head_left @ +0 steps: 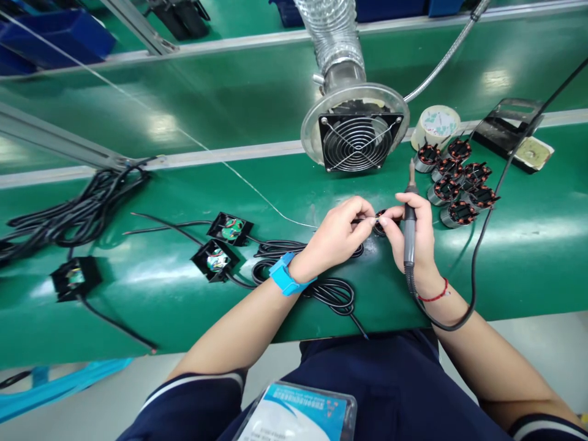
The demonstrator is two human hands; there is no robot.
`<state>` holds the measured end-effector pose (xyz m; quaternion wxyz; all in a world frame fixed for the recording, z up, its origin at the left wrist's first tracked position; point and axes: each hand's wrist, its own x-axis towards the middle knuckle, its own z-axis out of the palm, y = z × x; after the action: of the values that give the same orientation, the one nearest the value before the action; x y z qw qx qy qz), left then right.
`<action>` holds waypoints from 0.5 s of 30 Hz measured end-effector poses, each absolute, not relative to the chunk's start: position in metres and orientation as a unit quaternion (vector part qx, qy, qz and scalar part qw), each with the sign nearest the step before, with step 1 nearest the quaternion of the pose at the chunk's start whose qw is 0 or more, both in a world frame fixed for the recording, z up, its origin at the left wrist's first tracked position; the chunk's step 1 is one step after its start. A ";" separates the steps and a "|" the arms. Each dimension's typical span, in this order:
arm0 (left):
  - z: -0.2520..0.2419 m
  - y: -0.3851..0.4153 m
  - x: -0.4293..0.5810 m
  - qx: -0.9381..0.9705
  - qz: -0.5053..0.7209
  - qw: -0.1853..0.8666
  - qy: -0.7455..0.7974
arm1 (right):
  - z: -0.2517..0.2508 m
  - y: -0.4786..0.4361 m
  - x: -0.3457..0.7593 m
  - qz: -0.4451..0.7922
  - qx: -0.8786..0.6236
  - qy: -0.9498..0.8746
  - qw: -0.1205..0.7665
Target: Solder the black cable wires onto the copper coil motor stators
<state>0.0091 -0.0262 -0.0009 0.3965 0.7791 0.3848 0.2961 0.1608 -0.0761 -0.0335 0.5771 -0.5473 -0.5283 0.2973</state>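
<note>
Stator between left grip, right grip

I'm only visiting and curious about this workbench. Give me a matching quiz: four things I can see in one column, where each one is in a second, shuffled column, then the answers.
Things
1. soldering iron
2. blue wristband
3. small dark part
4. copper-wound coils

Places
A. clustered on the green bench, right of the hands
B. gripped in the right hand, tip pointing away
C. pinched at the fingertips of the left hand
D. around the left wrist

Pairs: 1-B, 2-D, 3-C, 4-A
</note>
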 end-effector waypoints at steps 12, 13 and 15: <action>-0.013 -0.029 0.010 0.756 0.340 0.374 0.415 | -0.034 -0.083 0.152 0.190 -0.580 -0.592 0.526; -0.014 -0.028 0.009 0.753 0.334 0.387 0.414 | -0.035 -0.083 0.152 0.186 -0.571 -0.606 0.521; -0.014 -0.025 0.005 0.746 0.317 0.415 0.413 | -0.037 -0.083 0.156 0.180 -0.556 -0.623 0.519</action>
<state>0.0055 -0.0252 -0.0137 0.4153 0.7464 0.4125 0.3167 0.1557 -0.0827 -0.0368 0.5192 -0.5562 -0.6234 0.1804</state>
